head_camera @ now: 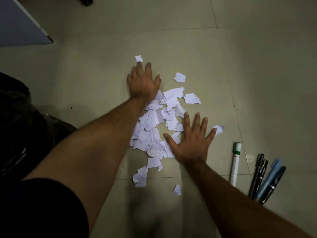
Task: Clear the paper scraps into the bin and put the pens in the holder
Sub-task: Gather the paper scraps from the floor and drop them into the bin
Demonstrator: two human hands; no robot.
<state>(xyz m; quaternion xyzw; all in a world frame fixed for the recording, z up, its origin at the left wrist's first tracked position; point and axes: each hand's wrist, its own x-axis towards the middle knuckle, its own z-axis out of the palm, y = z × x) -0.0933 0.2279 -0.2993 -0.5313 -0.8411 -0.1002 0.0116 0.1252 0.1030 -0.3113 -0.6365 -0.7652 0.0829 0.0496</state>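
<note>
Hands [143, 83] [190, 143] lie flat and empty either side of the scraps [154, 131] on the floor [240, 66]; sweep strays toward that pile before scooping.

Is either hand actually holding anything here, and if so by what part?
Nothing is held. The left hand and right hand lie open, fingers spread, flat on the paper scraps.
</note>
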